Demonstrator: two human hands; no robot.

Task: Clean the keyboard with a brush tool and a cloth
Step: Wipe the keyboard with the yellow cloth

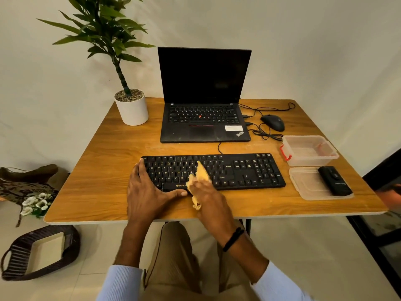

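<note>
Cloth stage, judged. Right hand grips cloth on the mid keys of the keyboard. Left hand lies flat, fingers straight, steadying the left end. Right half probably unwiped.

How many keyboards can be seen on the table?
2: the black keyboard near the table's front edge, and the laptop's built-in keyboard behind it. None seems hidden.

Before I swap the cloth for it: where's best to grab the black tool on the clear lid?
Probably pinch the black tool across its long sides at mid-length, coming from above: it lies flat on the lid, narrow, both sides free, nearest your right hand.
</note>
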